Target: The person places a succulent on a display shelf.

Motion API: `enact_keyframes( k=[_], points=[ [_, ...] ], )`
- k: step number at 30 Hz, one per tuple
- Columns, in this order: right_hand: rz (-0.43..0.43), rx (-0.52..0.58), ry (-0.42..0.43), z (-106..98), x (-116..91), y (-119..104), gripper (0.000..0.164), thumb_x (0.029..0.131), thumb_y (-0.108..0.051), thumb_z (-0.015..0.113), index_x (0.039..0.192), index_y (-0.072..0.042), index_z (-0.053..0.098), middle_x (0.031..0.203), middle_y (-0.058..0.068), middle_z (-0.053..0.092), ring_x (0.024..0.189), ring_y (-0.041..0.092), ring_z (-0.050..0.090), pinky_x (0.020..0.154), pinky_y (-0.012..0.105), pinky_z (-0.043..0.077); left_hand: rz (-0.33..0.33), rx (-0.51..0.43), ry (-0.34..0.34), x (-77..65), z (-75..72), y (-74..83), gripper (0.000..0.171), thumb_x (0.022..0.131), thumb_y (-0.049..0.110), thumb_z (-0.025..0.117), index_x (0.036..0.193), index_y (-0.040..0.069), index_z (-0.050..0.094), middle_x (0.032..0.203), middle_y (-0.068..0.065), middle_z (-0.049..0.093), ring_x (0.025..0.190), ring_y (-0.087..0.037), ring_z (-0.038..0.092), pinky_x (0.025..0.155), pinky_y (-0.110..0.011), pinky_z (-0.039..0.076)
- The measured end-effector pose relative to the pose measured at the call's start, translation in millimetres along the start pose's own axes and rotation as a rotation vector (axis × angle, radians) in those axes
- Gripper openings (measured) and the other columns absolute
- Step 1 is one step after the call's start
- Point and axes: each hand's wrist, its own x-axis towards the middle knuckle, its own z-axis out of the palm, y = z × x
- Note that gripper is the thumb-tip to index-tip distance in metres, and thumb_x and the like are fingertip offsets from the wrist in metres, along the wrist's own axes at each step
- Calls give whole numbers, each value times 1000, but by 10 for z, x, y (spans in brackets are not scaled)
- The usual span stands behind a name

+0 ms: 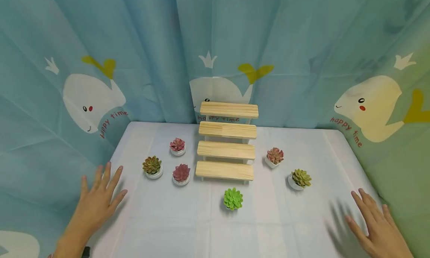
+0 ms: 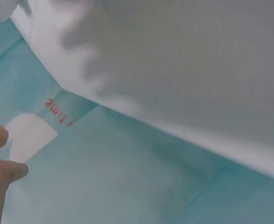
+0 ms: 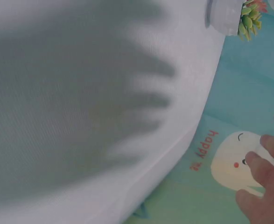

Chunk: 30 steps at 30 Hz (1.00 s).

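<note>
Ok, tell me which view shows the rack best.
The head view: it shows the rack from top to bottom, with nothing blocking its four boards. Neither wrist view shows any of it; both look mostly at white cloth and curtain.

White table (image 1: 171, 224) between left hand (image 1: 95, 202) and right hand (image 1: 379, 224). Blue curtain (image 1: 151, 45) beyond both, hung in folds; carries on past left hand, turns green past right. Prints: pale whales (image 1: 89, 96), crowns (image 1: 208, 59), red lettering (image 1: 113, 123), "happy time". Light diffuse; blurred shadow (image 1: 340, 228) just inward of right hand.
</note>
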Motion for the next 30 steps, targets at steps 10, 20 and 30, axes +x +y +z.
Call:
enact_keyframes(
  k=[10, 20, 30],
  points=[
    [-4, 336, 205, 100, 12, -222, 58, 88, 7, 74, 144, 4, 59, 164, -4, 46, 148, -12, 35, 127, 11, 15, 18, -118, 115, -2, 58, 144, 63, 105, 29, 61, 161, 11, 39, 156, -24, 51, 137, -43, 52, 120, -72, 23],
    [246, 418, 172, 166, 39, -625, 57, 90, 8, 74, 144, -6, 62, 144, 9, 67, 136, -15, 49, 107, -1, 33, -46, -246, 238, 48, 61, 362, 51, 96, 14, 71, 144, 3, 57, 134, -25, 68, 118, -45, 65, 106, -70, 38],
    [157, 540, 124, 303, 103, -876, 65, 87, 16, 73, 147, 0, 57, 141, 5, 68, 136, -5, 54, 112, 6, 35, -94, -329, 219, 78, 126, 575, 46, 96, 9, 70, 140, 2, 61, 128, -27, 70, 118, -46, 65, 104, -72, 38]
  ],
)
